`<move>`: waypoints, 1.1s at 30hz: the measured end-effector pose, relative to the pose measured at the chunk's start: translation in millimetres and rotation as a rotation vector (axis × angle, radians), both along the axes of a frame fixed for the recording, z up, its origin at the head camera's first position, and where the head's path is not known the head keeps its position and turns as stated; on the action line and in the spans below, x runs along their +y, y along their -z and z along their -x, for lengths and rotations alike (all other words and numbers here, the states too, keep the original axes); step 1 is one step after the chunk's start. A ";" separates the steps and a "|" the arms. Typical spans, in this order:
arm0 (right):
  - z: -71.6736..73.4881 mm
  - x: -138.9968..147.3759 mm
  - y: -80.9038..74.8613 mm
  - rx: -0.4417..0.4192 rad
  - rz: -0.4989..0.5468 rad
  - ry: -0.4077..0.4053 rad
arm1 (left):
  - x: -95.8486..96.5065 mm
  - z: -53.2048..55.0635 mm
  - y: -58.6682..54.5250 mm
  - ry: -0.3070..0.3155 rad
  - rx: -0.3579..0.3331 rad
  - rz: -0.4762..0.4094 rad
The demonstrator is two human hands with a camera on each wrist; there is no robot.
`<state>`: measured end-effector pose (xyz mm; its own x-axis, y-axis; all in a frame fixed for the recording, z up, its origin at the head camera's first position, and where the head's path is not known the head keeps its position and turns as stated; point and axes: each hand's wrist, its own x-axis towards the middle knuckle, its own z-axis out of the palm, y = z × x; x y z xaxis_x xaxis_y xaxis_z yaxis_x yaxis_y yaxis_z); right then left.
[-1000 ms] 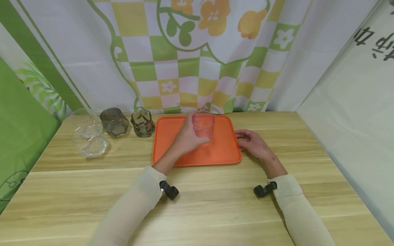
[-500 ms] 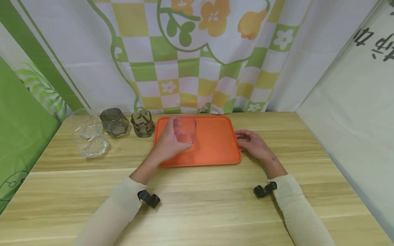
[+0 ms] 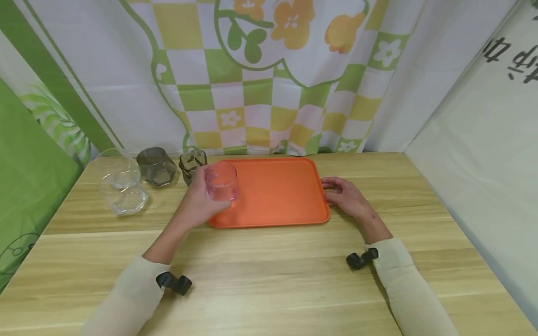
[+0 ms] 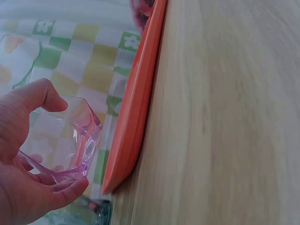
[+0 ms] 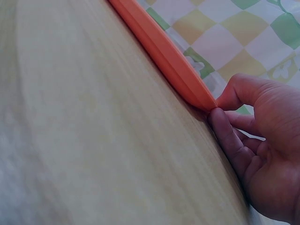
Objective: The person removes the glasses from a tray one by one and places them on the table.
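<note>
My left hand [image 3: 196,201] grips a pink-tinted clear drinking glass [image 3: 224,185], thumb on one side and fingers round the other. In the head view the glass overlaps the left end of an orange tray [image 3: 279,193]. The left wrist view shows the glass [image 4: 88,138] tipped in that camera's sight, held above the level of the tray's rim [image 4: 133,108]. At the tray's right side, my right hand [image 3: 345,197] pinches the rim. Up close in the right wrist view, the thumb and a finger of that hand [image 5: 267,145] meet at the tray's edge [image 5: 178,70].
Left of the tray stand a dark twisted glass [image 3: 191,163], partly behind my left hand, and a grey faceted glass [image 3: 156,165]. Two clear glasses [image 3: 128,201] stand farther left. A patterned curtain [image 3: 256,112] hangs along the table's back edge.
My left hand has carried the pink glass leftward across the tray, from its middle to its left end. The right hand and the tray have stayed in place.
</note>
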<state>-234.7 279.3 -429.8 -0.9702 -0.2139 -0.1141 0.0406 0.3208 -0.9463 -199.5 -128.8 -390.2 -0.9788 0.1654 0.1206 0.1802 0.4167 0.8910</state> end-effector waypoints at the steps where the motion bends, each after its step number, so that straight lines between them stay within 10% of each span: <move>1: 0.3 -0.3 0.4 0.000 0.002 -0.003 | -4.8 -0.8 0.0 -0.002 -0.004 -0.012; 33: 1.9 -0.1 3.0 0.006 0.011 0.007 | -95.7 -11.3 9.5 -0.166 0.063 0.077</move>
